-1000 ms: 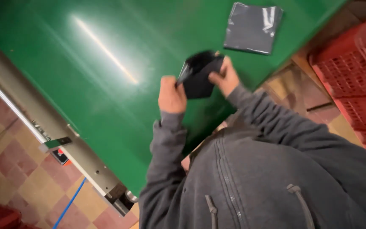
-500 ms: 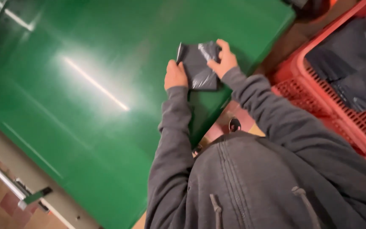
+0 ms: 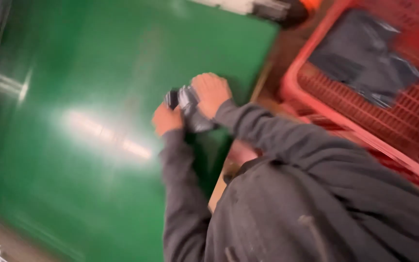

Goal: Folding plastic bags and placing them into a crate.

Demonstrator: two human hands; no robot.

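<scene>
Both of my hands grip a small dark grey plastic pouch (image 3: 190,110) just above the green table (image 3: 83,126). My left hand (image 3: 167,119) pinches its left edge. My right hand (image 3: 211,92) covers its upper right part with the fingers curled over it. The pouch looks folded or crumpled between the hands; motion blur hides the detail. Grey sleeves run back from both wrists to my grey zipped jacket (image 3: 316,213).
A red plastic crate (image 3: 364,121) stands right of the table and holds several dark grey pouches (image 3: 364,63). A dark object with an orange part (image 3: 292,7) lies at the table's far edge. The green surface carries a bright light reflection.
The view has swung right, bringing the red crate closer. The hands have drawn together, and the pouch is more bunched between them than before.
</scene>
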